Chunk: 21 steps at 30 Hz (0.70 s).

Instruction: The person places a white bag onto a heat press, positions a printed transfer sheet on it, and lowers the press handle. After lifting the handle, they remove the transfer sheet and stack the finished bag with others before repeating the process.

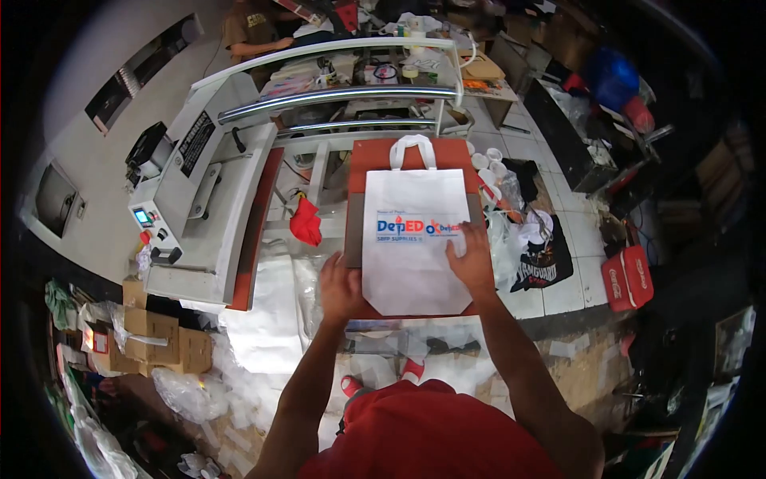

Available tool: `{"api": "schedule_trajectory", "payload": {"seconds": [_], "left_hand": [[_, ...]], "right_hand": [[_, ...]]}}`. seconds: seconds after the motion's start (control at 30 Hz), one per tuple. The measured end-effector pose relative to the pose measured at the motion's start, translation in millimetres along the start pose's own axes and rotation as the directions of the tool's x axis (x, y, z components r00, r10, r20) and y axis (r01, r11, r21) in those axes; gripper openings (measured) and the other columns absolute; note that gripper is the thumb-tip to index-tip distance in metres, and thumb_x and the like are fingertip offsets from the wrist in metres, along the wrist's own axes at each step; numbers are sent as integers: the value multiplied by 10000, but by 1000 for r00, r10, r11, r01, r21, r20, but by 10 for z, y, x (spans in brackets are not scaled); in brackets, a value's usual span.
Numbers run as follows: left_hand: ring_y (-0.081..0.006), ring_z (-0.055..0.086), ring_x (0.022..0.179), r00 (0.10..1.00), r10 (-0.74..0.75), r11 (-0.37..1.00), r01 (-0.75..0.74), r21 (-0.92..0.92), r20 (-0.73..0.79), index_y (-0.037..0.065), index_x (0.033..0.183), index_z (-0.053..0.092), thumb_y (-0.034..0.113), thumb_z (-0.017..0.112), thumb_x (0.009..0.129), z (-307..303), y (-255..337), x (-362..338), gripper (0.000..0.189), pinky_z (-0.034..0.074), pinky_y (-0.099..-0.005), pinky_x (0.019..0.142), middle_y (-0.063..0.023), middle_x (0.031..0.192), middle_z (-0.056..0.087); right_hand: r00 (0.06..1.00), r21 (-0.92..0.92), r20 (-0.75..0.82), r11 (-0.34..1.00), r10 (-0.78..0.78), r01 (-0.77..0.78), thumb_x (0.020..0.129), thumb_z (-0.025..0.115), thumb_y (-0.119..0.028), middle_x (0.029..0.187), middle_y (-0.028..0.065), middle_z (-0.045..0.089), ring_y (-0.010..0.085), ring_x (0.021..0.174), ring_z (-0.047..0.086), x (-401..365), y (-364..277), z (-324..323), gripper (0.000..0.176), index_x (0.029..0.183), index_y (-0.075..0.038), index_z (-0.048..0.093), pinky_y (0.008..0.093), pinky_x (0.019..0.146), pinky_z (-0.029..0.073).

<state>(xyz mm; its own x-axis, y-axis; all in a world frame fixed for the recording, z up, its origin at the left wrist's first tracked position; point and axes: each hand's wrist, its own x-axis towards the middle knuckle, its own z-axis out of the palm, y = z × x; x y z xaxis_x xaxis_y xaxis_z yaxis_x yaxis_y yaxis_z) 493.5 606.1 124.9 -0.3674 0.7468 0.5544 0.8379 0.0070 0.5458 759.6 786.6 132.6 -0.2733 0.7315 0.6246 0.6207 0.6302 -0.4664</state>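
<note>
A white tote bag (416, 279) lies flat on the red-brown platen (369, 160) of a heat press, its handles pointing away from me. Blue and red "DepED" lettering (399, 227) is on its front. My right hand (474, 259) rests over the bag's right side, at the right end of the lettering. Its thumb and fingers are apart and partly cover the smaller print there. Beside the bag's lower left edge is my left hand (338, 289), fingers stretched forward and holding nothing visible.
The heat press's head (199, 191), with a lit control panel, stands at left. A metal rail (343, 94) crosses behind the platen. A red cloth (306, 222) hangs left of it. White bags (259, 327) are stacked below. A red cooler bag (627, 277) sits right. A person (254, 32) works at the back.
</note>
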Motion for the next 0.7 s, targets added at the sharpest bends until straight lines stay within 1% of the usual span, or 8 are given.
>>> {"api": "schedule_trajectory", "payload": {"seconds": [0.17, 0.23, 0.27, 0.4, 0.57, 0.63, 0.67, 0.7], "left_hand": [[-396, 502, 1123, 984, -157, 976, 168, 141, -84, -41, 1151, 547, 13, 537, 805, -1068, -583, -1258, 351, 396, -476, 989, -211, 1168, 565], [-411, 515, 1082, 959, -282, 938, 282, 200, -29, -13, 1154, 532, 32, 555, 788, -1428, -862, -2027, 369, 433, -462, 941, -227, 1139, 561], [-425, 521, 1078, 916, -400, 900, 390, 193, 14, -8, 1124, 540, 58, 560, 793, -1621, -921, -2401, 339, 448, -465, 920, -248, 1125, 559], [-412, 601, 977, 684, -725, 668, 671, 322, 80, 32, 1091, 586, 161, 579, 823, -2172, -985, -3955, 298, 513, -468, 839, -237, 1032, 617], [-389, 625, 1020, 133, -986, 164, 896, 412, 103, 51, 1066, 662, 250, 526, 835, -2482, -737, -5494, 333, 498, -448, 915, -241, 1045, 662], [-395, 641, 988, 120, -966, 220, 844, 489, 228, 35, 954, 692, 270, 485, 838, -2549, -621, -5983, 334, 510, -456, 898, -225, 1042, 668], [-394, 638, 998, 151, -910, 375, 701, 607, 387, 45, 941, 694, 290, 470, 835, -2393, -823, -6647, 348, 506, -449, 912, -221, 1043, 668], [-395, 633, 1014, 99, -926, 304, 767, 565, 364, 73, 943, 708, 304, 490, 829, -2413, -745, -6779, 337, 502, -442, 922, -217, 1063, 665]], "right_hand": [[985, 184, -98, 971, -139, 155, 829, 631, -74, 1086, 188, 616, 367, 1061, 574, 182, -877, 296, 280, 1096, -5, 583, 444, 922, 451], [979, 460, 93, 880, -182, 120, 833, 610, -40, 1070, 194, 621, 367, 1035, 594, 208, -1561, 769, 275, 1103, -4, 576, 438, 890, 473], [937, 625, 276, 780, -213, -6, 837, 590, -6, 1054, 199, 626, 367, 1009, 614, 175, -1963, 1001, 275, 1111, -2, 570, 433, 858, 494], [777, 806, 103, 511, -621, 301, 745, 485, 118, 1103, 210, 567, 396, 1089, 543, 291, -3918, 1644, 347, 1064, -4, 547, 426, 939, 452], [634, 717, 47, 469, -772, 517, 767, 545, -28, 1203, 255, 527, 411, 1154, 505, 370, -5562, 2817, 331, 1093, 31, 544, 450, 1018, 409], [635, 648, 68, 518, -770, 558, 759, 588, -76, 1215, 270, 519, 410, 1151, 510, 346, -5875, 2961, 366, 1105, 34, 545, 454, 1026, 403], [638, 553, 228, 637, -736, 537, 776, 577, -106, 1226, 274, 527, 413, 1151, 506, 357, -5964, 2901, 406, 1145, 55, 530, 456, 1030, 396], [643, 428, 382, 744, -664, 514, 793, 565, -136, 1237, 277, 536, 415, 1152, 502, 390, -5982, 2862, 450, 1186, 77, 515, 458, 1034, 389]]}}
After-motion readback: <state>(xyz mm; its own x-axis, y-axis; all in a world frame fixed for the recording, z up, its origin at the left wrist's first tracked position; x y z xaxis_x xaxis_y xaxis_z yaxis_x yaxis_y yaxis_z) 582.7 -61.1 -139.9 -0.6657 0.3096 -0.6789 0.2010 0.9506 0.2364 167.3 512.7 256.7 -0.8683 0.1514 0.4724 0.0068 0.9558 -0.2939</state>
